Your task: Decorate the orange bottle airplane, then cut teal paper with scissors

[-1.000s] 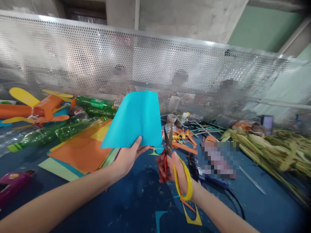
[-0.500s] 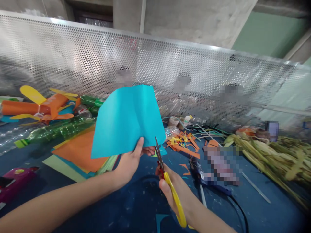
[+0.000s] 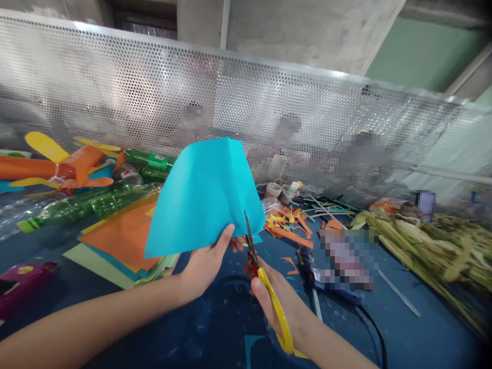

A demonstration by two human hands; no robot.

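A large turquoise sheet of paper with a rounded upper left side stands raised and bent in front of me. My left hand pinches its lower edge, thumb on the near side, other fingers partly hidden behind. In my right hand are scissors with yellow and red handles. Their blades point up and lie at the paper's lower right edge, just right of my left thumb. One blade shows in front of the sheet; the other I cannot make out clearly.
Coloured paper sheets and green plastic bottles lie left, near an orange-and-yellow propeller model and a purple tool. Orange scraps, a glue gun with cord and dry husks are right. A perforated metal screen stands behind.
The turquoise paper has tilted and bent more, its lower left corner sinking slightly. Both hands keep their grip, and the scissors stay at the lower right edge. The view has shifted a little.
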